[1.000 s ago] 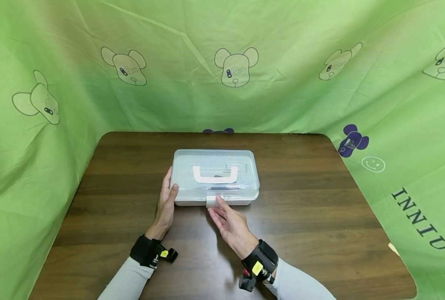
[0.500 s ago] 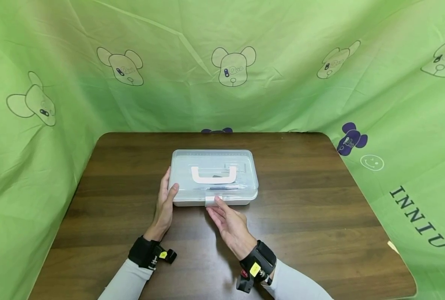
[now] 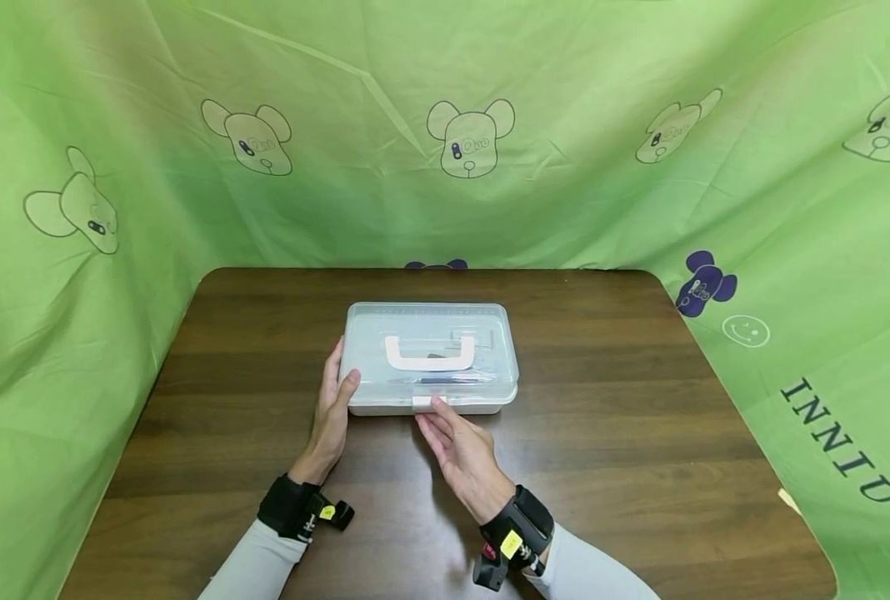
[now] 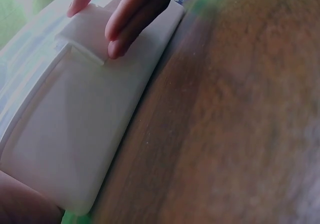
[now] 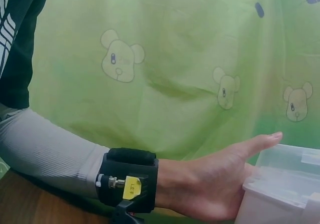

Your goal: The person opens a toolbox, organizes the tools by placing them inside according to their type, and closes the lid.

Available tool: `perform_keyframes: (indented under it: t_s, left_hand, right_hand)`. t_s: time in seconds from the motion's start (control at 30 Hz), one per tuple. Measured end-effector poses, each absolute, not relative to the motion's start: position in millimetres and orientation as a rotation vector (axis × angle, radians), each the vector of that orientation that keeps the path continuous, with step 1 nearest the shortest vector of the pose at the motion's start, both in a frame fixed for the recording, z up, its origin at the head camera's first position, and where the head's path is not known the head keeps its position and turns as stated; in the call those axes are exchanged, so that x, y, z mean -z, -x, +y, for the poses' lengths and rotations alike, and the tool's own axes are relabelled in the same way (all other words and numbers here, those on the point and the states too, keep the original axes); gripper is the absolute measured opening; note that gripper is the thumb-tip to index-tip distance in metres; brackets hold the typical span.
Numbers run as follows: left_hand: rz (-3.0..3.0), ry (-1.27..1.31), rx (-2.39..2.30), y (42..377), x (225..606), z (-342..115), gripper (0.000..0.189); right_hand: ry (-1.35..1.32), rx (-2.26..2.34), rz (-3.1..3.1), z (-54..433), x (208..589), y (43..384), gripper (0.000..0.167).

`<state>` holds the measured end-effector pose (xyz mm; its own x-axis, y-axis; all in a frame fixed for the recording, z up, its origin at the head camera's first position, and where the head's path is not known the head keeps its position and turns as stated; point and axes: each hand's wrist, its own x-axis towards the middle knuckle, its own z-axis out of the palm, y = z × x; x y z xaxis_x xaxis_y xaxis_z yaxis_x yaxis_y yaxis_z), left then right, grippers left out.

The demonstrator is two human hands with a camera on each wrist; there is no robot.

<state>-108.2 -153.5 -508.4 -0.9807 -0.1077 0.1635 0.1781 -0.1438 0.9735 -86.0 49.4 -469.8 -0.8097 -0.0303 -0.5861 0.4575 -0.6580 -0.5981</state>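
A clear-lidded plastic box (image 3: pixel 370 333) with a white carry handle (image 3: pixel 430 363) lies closed on the table. My left hand (image 3: pixel 329 421) rests against its left end, fingers along the side and thumb at the front left corner. At the middle of the front wall, my right hand (image 3: pixel 466 457) pinches the white latch (image 4: pixel 85 32) between thumb and fingers. In the left wrist view the latch's lower edge seems to stand slightly off the wall (image 4: pixel 75 119). The right wrist view shows the left thumb (image 5: pixel 262 143) over the lid's edge. Thin items inside are blurred by the lid.
The dark wooden table (image 3: pixel 602 433) has rounded corners. Green printed cloth (image 3: pixel 340 192) hangs behind it and along both sides. A small pale piece (image 3: pixel 788 500) shows at the table's right edge.
The latch looks slightly shorter in the head view, as if its lower edge has tilted outward. Both hands and the box keep their places; the head view shifts a little.
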Motion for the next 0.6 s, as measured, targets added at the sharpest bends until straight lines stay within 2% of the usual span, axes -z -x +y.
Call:
perform_keyframes:
  t_s: [0.17, 0.4, 0.6]
  left_hand:
    - [-1.928, 0.089, 2.233, 109, 509, -153, 0.066]
    - [-1.934, 0.098, 2.223, 110, 510, -152, 0.066]
    - [-1.942, 0.101, 2.223, 110, 511, -152, 0.066]
  right_hand:
    - [-0.783, 2.488, 1.133, 52, 470, 85, 0.043]
    - [-0.757, 2.438, 1.162, 57, 472, 86, 0.038]
    - [-0.621, 2.343, 1.297, 69, 480, 85, 0.039]
